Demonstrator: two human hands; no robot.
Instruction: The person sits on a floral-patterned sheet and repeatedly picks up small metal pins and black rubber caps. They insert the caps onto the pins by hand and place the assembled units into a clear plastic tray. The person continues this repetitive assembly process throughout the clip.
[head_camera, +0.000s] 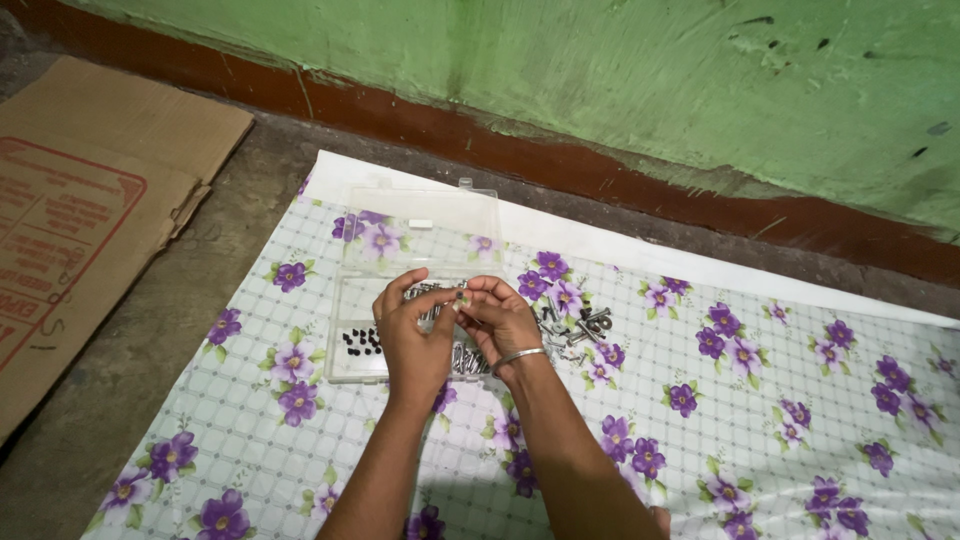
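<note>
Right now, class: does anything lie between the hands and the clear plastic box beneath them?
Nothing visible does. The left hand and right hand meet directly over the open clear box, pinching something too small to identify.

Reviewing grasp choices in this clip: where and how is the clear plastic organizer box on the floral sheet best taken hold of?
Probably at the base's left side wall, near the black screws, approached from the left. The clear organizer box lies flat with its lid hinged open toward the wall, so the lid would likely flex. The left hand and right hand cover its right part, and loose bolts lie beyond.
</note>
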